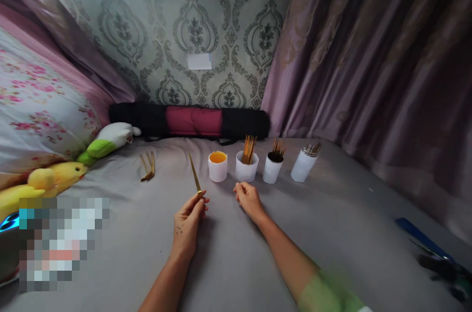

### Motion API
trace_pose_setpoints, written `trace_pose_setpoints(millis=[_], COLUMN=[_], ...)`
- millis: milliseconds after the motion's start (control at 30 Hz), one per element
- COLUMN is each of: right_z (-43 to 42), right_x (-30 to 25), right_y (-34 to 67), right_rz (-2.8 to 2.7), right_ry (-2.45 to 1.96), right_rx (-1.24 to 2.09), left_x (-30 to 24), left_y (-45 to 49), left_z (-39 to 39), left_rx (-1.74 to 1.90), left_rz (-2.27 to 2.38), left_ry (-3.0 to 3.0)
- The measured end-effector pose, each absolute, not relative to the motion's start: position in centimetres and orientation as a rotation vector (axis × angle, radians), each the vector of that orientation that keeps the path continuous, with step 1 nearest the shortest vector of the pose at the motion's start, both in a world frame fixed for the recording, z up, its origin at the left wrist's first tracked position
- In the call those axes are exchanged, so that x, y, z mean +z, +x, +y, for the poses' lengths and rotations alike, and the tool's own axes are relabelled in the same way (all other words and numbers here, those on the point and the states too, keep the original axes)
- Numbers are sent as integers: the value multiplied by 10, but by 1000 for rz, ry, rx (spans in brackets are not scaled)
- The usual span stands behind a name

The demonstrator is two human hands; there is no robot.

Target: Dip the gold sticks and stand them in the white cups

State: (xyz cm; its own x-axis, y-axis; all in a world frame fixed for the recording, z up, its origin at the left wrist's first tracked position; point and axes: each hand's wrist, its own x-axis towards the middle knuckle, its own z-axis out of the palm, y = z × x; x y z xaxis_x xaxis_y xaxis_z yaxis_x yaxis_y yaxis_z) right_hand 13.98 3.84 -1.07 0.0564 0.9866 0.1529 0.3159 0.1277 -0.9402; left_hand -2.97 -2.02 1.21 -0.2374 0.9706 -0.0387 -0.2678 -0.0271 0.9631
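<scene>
My left hand (189, 226) is closed round the lower end of a slender, tapered gold-coloured stick (195, 174), which points up and away from me. Fingers curled together, my right hand (249, 200) is just in front of a white cup (246, 172) that holds a bunch of orange-brown sticks (250, 148); anything inside those fingers is hidden. Left of it stands a white cup with an orange inside (218, 170). To the right are a white cup with a dark inside (272, 173) and a leaning white container (302, 167), both holding thin sticks.
Several gold-coloured pieces (148, 167) lie left of the cups on the grey sheet (228, 258). Plush toys (59, 176) rest along the left side. A black and red roll (193, 121) lies against the wall. A blue object (424, 238) is at far right.
</scene>
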Motion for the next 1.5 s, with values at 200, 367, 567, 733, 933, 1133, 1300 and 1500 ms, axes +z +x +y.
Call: trace_pose_setpoints(millis=[200, 367, 567, 733, 933, 1133, 1300, 1500], right_z=[36, 34, 33, 31, 26, 21, 20, 20], right_x=[-5, 4, 13, 16, 23, 36, 41, 46], right_y=[142, 144, 146, 146, 141, 135, 134, 134], right_rz=[-1425, -1384, -1347, -1299, -1263, -1249, -1217, -1225], right_ry=[-1309, -1293, -1288, -1252, -1123, -1091, -1071, -1058], right_rx=[1002, 1129, 1190, 1255, 1381, 1467, 1514, 1537], left_x=[15, 19, 22, 24, 26, 26, 25, 25], left_y=[-28, -24, -20, -18, -15, -12, -12, -11], left_z=[-21, -23, -27, -27, -28, -29, -29, -29], left_rx=[1433, 1363, 1361, 1344, 1333, 1272, 1218, 1144], left_rz=[1236, 1301, 1292, 1299, 1285, 1253, 1233, 1196], left_ry=[1045, 1184, 1443, 1610, 1630, 1645, 1700, 1736])
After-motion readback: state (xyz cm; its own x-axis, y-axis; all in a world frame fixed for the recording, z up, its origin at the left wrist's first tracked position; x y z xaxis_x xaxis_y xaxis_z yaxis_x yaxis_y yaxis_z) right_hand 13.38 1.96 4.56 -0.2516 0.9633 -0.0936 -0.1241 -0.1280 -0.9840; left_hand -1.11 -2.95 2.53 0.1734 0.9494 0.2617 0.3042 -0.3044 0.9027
